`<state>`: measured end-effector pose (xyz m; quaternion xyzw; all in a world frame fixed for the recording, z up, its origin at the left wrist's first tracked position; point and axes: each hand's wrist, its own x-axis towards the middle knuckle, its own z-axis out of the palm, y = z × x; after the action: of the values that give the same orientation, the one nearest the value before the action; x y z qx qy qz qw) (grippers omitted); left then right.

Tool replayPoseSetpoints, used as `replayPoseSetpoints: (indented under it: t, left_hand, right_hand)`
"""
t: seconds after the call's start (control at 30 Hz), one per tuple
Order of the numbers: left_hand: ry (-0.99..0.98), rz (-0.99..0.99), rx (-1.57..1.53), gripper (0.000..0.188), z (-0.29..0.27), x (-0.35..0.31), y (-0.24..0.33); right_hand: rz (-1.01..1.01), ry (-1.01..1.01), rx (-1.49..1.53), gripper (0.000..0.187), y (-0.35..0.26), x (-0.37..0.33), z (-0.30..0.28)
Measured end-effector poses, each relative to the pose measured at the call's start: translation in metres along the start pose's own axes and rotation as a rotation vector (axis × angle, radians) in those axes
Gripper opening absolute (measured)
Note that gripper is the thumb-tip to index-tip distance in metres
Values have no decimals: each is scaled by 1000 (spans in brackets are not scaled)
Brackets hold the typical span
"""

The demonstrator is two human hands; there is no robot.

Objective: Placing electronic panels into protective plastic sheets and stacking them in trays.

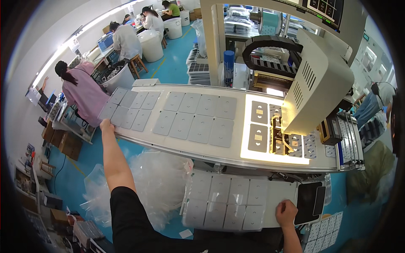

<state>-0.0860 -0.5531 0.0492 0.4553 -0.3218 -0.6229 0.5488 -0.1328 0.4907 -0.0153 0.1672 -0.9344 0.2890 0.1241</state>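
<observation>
The left grip [106, 125] is apparently pinching a sheet [128, 107] at the left end of the belt [151, 128]; the right grip [286, 213] is resting curled closed, seemingly empty, by the desk [276, 192]. Work seems partway: the middle sheet [196, 120] and lit sheet [258, 138] are lying untouched.

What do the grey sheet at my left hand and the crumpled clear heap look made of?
Grey sheet: matte plastic or coated card, I can't tell which; it's flat and dull. Clear heap: probably thin, glossy plastic film, being see-through and wrinkled.
</observation>
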Motion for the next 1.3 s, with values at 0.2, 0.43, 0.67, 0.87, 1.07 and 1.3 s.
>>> replayPoseSetpoints:
  t: [0.2,0.43,0.67,0.87,1.07,1.3]
  left_hand:
    - [-124,52,45,40,2,12,-16]
    - [14,139,639,44,5,-15,1]
    - [175,333,1456,59,12,-105,-2]
    - [-266,880,1606,79,2,-172,7]
    - [-429,674,1709,89,13,-224,-7]
    - [-439,911,1703,92,11,-254,-6]
  right_hand:
    - [-2,0,-24,11,1,0,3]
    - [-32,18,-12,11,-5,3,-2]
    - [3,19,0,11,-1,-2,-3]
    - [-56,19,34,12,0,0,-1]
    - [-18,20,39,11,-4,-1,-6]
    - [-35,21,36,11,-6,-1,-3]
